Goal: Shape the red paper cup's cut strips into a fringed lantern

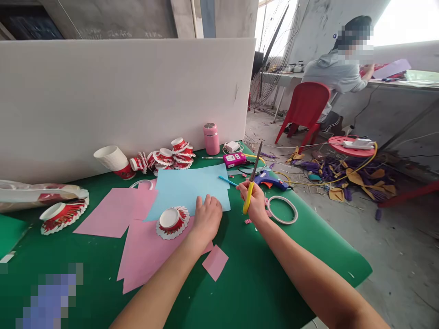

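My right hand (254,201) grips a pair of scissors (249,196) with yellow handles, their blades pointing up and away from me. With its fingers apart, my left hand (208,215) lies on the near edge of a light blue paper sheet (188,185). Left of that hand a red and white paper cup (171,219), cut and fanned out into a frilled rim, stands base up on pink paper (151,256). A small pink paper square (215,262) lies below the left hand. A blue pen or pencil (227,181) rests partly on the blue sheet.
A blue glue gun (272,179) and a white tape roll (283,222) lie right of my right hand. Behind stand a pink thermos (211,139), more cut cups (166,157) and stacked paper cups (113,160). Another person (329,68) sits at a far table.
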`<action>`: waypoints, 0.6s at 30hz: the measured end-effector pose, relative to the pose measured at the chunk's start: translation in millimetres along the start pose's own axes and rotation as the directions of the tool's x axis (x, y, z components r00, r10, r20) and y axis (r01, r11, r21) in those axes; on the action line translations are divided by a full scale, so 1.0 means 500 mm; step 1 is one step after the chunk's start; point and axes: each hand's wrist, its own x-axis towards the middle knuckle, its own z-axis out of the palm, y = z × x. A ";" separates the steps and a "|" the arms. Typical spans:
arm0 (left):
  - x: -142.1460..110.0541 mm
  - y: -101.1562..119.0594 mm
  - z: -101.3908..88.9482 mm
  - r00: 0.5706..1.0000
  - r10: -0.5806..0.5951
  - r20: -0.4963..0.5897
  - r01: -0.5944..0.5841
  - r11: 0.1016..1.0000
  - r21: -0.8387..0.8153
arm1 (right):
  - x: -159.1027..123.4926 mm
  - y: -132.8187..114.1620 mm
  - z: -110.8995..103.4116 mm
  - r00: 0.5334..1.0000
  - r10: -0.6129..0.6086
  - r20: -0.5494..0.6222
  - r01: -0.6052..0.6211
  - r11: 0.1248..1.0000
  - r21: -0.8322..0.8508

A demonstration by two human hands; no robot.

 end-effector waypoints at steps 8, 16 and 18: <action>0.002 -0.026 0.010 0.989 -0.048 -0.138 0.039 0.997 -0.068 | 0.020 0.024 -0.010 0.989 0.137 -0.058 -0.135 0.990 0.024; 0.047 -0.134 -0.040 0.864 -0.261 -0.429 0.151 0.950 -0.274 | 0.032 0.035 -0.011 0.988 0.133 -0.083 -0.134 0.991 -0.008; 0.055 -0.165 -0.053 0.811 -0.313 -0.494 0.154 0.929 -0.336 | 0.031 0.035 -0.012 0.989 0.129 -0.075 -0.130 0.992 -0.007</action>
